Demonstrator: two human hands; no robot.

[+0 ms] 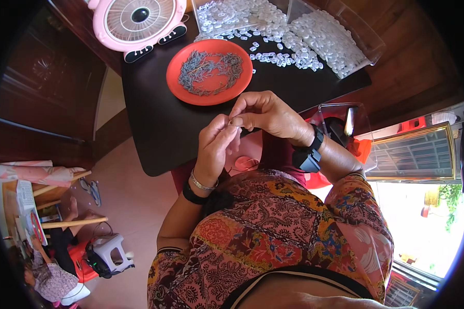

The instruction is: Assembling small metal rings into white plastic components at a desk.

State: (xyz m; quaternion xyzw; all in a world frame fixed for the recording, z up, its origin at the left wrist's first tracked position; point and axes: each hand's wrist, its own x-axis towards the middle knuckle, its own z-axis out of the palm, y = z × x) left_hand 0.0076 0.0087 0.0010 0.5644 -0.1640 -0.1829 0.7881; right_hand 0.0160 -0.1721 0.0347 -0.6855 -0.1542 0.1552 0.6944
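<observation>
My left hand (216, 143) and my right hand (269, 114) meet just above the front edge of the black table (149, 131). Thumb and fingers of each are pinched together, fingertips touching or nearly so. Whatever small piece sits between them is mostly covered by the fingers, and I cannot make out its kind. Just beyond the hands stands a round orange-red plate (174, 82) with many thin grey screw-like pins (192, 69) scattered on it. To its right lie loose small white plastic pieces (286, 59), oval with holes, heaped thickly toward the back.
Clear bins, one at the right (379, 51), hold more white pieces. A pink fan (139, 23) stands at the back left. Right of the table is a clear container (366, 116) with dark and orange things. Another person (54, 278) sits at the lower left near a grey stool (111, 252).
</observation>
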